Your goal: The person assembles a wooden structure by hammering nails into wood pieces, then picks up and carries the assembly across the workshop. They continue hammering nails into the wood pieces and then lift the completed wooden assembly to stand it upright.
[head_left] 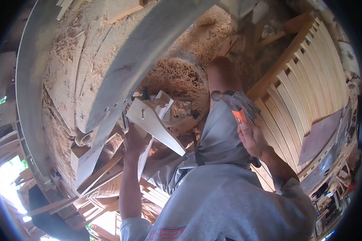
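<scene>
My right hand is closed around the handle of a claw hammer, which has an orange neck and a dark, worn head. The hammer is raised to the right of a pale, curved, tapering wooden piece. A nail stands up out of the wide end of that piece. Over on its left side, my left hand grips it, with the fingers partly hidden by the wood. Beneath the curved piece lies another pale wooden part. A dark green cylindrical object shows just behind them.
A long grey board slants across the upper left. Several slats in a wooden frame stand at right, with a brown panel on them. Shavings cover the ground around a round work surface. Loose wooden strips lie lower left.
</scene>
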The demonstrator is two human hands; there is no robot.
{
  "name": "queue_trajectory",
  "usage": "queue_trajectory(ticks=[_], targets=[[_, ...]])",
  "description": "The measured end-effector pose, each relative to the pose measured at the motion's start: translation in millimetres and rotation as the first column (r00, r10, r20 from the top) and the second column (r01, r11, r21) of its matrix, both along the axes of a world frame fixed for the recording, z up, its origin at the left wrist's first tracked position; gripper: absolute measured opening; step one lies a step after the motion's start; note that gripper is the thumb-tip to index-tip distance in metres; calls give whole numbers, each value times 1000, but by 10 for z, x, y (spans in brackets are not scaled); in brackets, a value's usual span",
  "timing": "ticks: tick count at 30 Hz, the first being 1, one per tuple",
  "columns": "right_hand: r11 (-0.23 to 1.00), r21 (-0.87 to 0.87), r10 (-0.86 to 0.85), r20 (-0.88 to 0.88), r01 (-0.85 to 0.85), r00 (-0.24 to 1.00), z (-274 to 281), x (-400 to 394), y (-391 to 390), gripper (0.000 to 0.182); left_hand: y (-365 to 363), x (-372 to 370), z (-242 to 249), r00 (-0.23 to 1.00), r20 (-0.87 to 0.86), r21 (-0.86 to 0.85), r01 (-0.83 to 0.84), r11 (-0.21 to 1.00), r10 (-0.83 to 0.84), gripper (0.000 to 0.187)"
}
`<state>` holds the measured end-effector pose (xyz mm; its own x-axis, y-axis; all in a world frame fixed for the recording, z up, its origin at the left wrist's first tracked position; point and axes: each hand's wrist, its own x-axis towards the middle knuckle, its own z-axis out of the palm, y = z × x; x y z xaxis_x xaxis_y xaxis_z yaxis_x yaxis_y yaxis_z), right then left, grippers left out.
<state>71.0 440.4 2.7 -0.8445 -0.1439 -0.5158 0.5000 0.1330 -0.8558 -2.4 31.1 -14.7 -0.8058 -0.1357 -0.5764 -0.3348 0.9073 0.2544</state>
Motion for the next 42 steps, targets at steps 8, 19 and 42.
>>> queue_trajectory(ticks=[8, 19, 42], targets=[[997, -8, -73, -23, 73, 997, 114, 55, -185, 46, -81, -54, -48, 989, -137, 111, 70, 991, -55, 81], [998, 37, 61, -59, -59, 996, 142, 33, -243, 47, -60, -71, 3, 990, -136, 33, 30, 999, -25, 79], [854, 434, 515, -628, -287, 584, 180, -908, -1462, 41, -209, -127, 219, 997, -72, 96, 35, 995, -28, 55]])
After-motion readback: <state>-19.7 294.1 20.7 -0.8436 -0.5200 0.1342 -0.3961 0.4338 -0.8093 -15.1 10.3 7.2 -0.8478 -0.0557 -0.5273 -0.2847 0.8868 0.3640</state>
